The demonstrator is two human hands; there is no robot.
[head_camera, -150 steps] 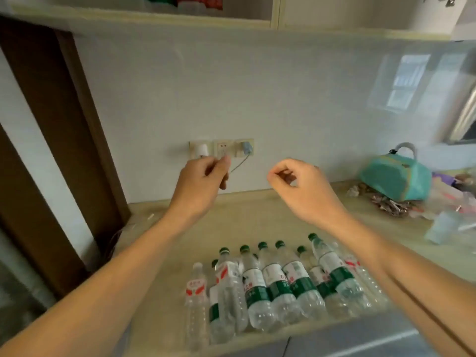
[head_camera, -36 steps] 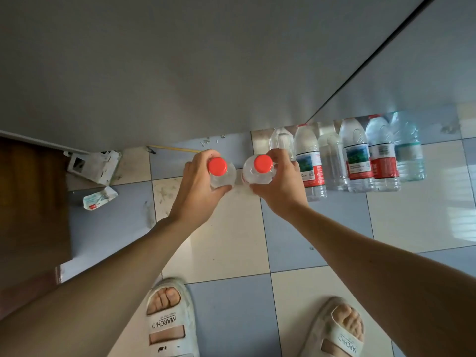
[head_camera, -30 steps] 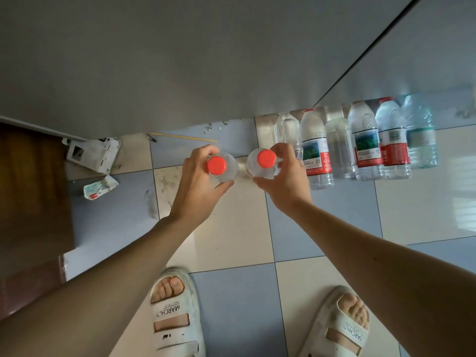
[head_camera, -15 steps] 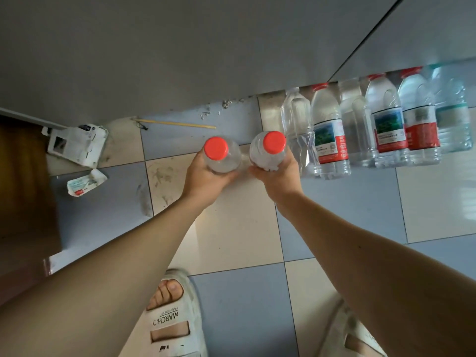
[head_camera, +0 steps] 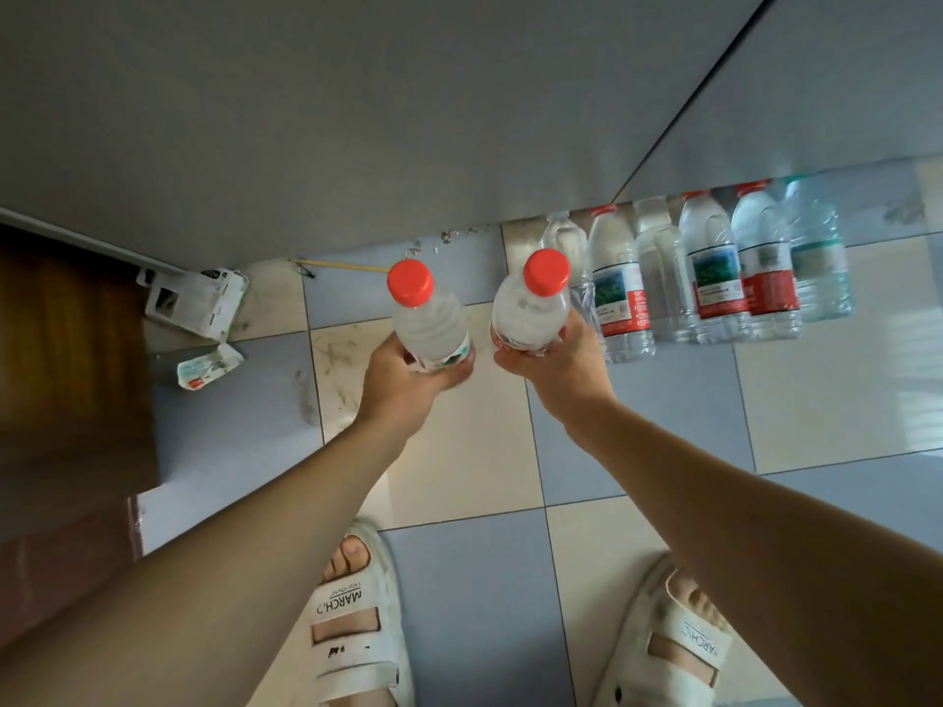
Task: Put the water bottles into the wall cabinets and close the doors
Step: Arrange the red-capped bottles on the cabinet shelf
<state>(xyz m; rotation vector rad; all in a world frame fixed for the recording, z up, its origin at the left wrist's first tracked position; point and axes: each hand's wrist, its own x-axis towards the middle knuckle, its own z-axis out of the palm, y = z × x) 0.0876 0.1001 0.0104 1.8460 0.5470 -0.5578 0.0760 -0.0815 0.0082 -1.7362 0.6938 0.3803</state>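
Water bottles: two red-capped ones are off the floor, one per hand. Left hand (head_camera: 408,382) has its grip wrapped round the lower body of the left bottle (head_camera: 428,318), fingers curled under it; right hand (head_camera: 556,364) has its grip wrapped the same way round the right bottle (head_camera: 530,308). Both are roughly upright, caps toward the camera, close side by side but not touching. Landmark is the grey base cabinet front (head_camera: 357,119): the held pair hang just in front of its bottom edge, over the tiled floor (head_camera: 459,451). A row of more bottles on the floor (head_camera: 714,278) stands against the foot of that cabinet, just right of the right hand; I can't get a firm count, some overlap. Left of the held pair, near the cabinet foot, lie a torn white carton (head_camera: 196,303) and a small wrapper (head_camera: 209,364). Sandalled feet (head_camera: 357,625) stand well back from the cabinet. Step, as I read it: pickup done, carry phase, nothing stowed from this pair yet. Wall cabinets are out of view, so door state is unknown. Next move calls for straightening up, raising both bottles to shelf height and setting them down upright; if a door is closed, one hand has to free up first. Row on the floor means more trips before the doors get closed.
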